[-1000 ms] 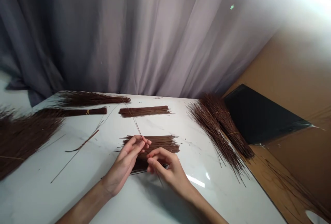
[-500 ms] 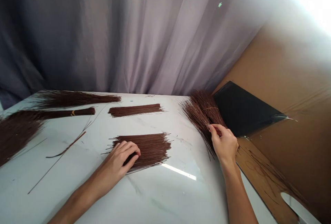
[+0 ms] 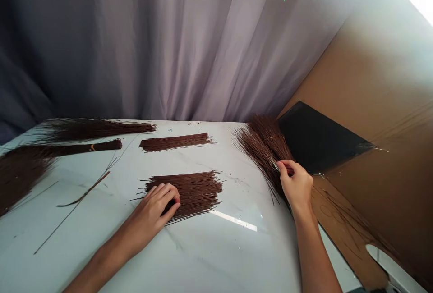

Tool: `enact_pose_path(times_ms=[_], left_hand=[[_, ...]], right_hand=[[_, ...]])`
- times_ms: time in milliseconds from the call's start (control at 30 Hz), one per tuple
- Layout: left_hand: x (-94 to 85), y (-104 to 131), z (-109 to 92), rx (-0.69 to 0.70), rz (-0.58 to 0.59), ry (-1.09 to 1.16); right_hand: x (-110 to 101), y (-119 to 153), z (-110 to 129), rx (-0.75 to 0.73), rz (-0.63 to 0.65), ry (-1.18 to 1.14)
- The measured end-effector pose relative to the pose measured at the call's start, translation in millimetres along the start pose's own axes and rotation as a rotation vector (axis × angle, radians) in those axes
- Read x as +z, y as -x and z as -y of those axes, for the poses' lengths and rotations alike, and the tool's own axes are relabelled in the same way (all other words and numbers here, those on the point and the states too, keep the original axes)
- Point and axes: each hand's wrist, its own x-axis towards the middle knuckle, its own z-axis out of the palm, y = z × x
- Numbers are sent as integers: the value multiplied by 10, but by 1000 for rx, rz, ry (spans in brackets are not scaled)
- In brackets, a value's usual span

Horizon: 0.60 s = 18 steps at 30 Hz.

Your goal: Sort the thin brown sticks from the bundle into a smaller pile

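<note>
Thin brown twigs point(image 3: 199, 191) lie side by side as a flat layer on the white table. My left hand point(image 3: 160, 203) rests on the left part of this layer, fingers curled and thumb tip close to the index finger; anything between them is hidden. On the right, a thick bundle of brown twigs point(image 3: 259, 148) leans at the table's edge, with a thin tie around part of it. My right hand point(image 3: 297, 185) is at the bundle's near side, thumb and index finger pinched on twigs there. How many it grips is too small to tell.
A short twig stack point(image 3: 174, 142) lies behind the layer. Further left are a loose twig bundle point(image 3: 101, 128), a tied bundle point(image 3: 104, 145) and a few crossed stray twigs point(image 3: 89, 190). A cardboard wall point(image 3: 382, 103) with a black panel point(image 3: 314, 144) borders the right side.
The view has shifted slightly. My right hand has drawn a little to the right along the bundle, still pinching. My left hand stays on the twig layer.
</note>
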Motion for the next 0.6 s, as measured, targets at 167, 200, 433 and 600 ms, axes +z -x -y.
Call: enact_pose_path(times_ms=[167, 200, 433, 600], left_hand=[[18, 3, -47, 42, -8, -118], [19, 3, -57, 39, -11, -128], [-16, 9, -90, -67, -83, -36], [-24, 63, -163, -244, -18, 76]], right_hand=[[4, 6, 13, 75, -16, -71], [5, 11, 9, 93, 4, -53], [-4, 22, -48, 22, 29, 142], [102, 104, 162, -185, -80, 155]])
